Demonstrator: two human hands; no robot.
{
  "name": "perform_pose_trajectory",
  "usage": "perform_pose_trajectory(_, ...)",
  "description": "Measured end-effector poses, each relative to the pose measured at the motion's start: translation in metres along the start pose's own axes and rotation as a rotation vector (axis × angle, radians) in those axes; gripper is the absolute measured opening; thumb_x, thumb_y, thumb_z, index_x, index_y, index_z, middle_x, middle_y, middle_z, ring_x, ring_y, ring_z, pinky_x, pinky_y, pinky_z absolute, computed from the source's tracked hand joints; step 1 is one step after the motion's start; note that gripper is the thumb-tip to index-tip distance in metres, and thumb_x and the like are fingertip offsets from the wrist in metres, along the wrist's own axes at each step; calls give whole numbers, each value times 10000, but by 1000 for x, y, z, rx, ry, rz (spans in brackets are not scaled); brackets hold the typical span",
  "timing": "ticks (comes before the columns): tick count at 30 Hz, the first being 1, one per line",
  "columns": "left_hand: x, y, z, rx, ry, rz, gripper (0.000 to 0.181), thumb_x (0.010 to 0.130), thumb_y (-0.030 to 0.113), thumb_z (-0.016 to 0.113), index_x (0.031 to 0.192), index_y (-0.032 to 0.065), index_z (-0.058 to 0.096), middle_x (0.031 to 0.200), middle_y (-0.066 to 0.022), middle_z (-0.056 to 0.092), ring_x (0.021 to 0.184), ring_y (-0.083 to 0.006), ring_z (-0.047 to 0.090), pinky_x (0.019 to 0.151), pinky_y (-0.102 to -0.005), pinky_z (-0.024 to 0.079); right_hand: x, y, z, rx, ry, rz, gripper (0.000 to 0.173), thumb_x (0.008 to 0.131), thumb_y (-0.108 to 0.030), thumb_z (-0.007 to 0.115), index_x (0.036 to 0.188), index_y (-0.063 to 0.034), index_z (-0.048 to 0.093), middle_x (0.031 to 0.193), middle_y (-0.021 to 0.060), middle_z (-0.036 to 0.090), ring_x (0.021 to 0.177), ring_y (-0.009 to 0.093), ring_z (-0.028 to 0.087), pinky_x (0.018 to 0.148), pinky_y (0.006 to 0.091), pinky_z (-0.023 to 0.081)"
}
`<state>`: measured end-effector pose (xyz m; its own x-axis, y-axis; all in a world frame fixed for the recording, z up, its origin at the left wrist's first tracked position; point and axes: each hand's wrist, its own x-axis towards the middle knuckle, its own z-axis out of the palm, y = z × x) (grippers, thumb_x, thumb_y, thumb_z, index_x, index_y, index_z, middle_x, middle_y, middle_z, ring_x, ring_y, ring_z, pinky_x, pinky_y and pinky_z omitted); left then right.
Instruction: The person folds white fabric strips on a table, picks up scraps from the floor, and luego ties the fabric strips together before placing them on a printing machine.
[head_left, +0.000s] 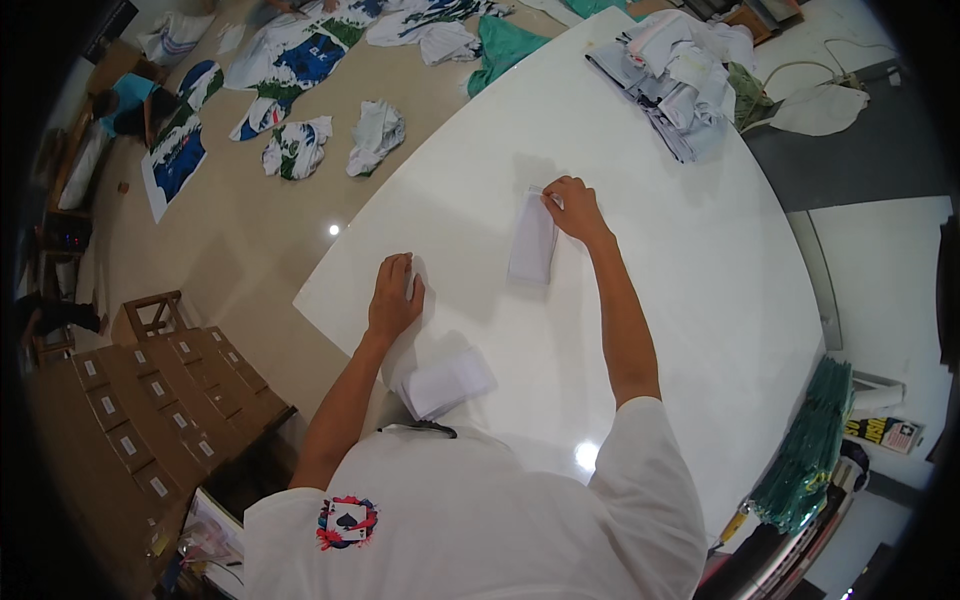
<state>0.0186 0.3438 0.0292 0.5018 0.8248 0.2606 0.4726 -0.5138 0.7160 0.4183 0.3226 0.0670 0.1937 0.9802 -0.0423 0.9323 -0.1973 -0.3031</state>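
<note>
On the large white table, my right hand pinches the upper right corner of a stack of narrow white rectangular pieces, perhaps fabric or paper. My left hand rests near the table's left corner with its fingers slightly spread, and nothing shows in it. A second stack of similar white pieces lies close to my body, below the left hand, a little fanned out.
A pile of folded light garments sits at the table's far end. Printed fabric pieces lie on the floor, where a person in a blue top bends down. Stacked cardboard boxes stand at left; green plastic-wrapped material is at right.
</note>
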Motion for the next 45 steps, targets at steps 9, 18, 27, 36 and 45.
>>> perform_pose_trajectory(9, -4, -1, 0, -60, 26, -17, 390, 880, 20, 670, 1254, -41, 578, 1170, -164, 590, 1057, -298, 624, 943, -393, 534, -83, -73, 46, -32, 284, -101, 315, 929, -158, 694, 1230, -78, 650, 1247, 120, 613, 1173, 311, 564, 973, 486, 406)
perform_pose_trajectory(18, -7, -6, -1, -97, 13, 19, 400, 879, 51, 667, 1260, -28, 569, 1155, -167, 581, 1079, -327, 604, 964, -424, 516, -115, -33, 46, -198, 394, 193, 370, 987, -261, 635, 1294, -54, 619, 1360, 109, 592, 1277, 288, 527, 1062, 534, 346)
perform_pose_trajectory(27, -47, -5, -27, -124, -217, -1, 403, 902, 132, 699, 1238, -57, 580, 1232, -221, 603, 1127, -403, 597, 983, -456, 490, -229, -99, 57, 378, -3, 79, 335, 986, -232, 665, 1197, 27, 677, 1052, 188, 729, 911, 336, 696, 828, 428, 553)
perform_pose_trajectory(36, -165, 78, -70, 308, -468, 168, 984, 812, 553, 795, 1478, -76, 435, 1393, -241, 529, 1267, -385, 527, 1056, -522, 408, -276, -223, 62, 512, -213, 413, 613, 917, -450, 721, 1206, 87, 658, 1112, 258, 723, 1067, 377, 704, 909, 433, 560)
perform_pose_trajectory(45, -191, 72, -56, 408, -434, 231, 1108, 793, 544, 806, 1550, -104, 321, 1401, -243, 507, 1250, -377, 512, 1048, -509, 403, -262, -230, 72, 516, -328, 347, 681, 832, -451, 775, 1224, 90, 642, 1169, 270, 712, 1085, 400, 702, 932, 447, 550)
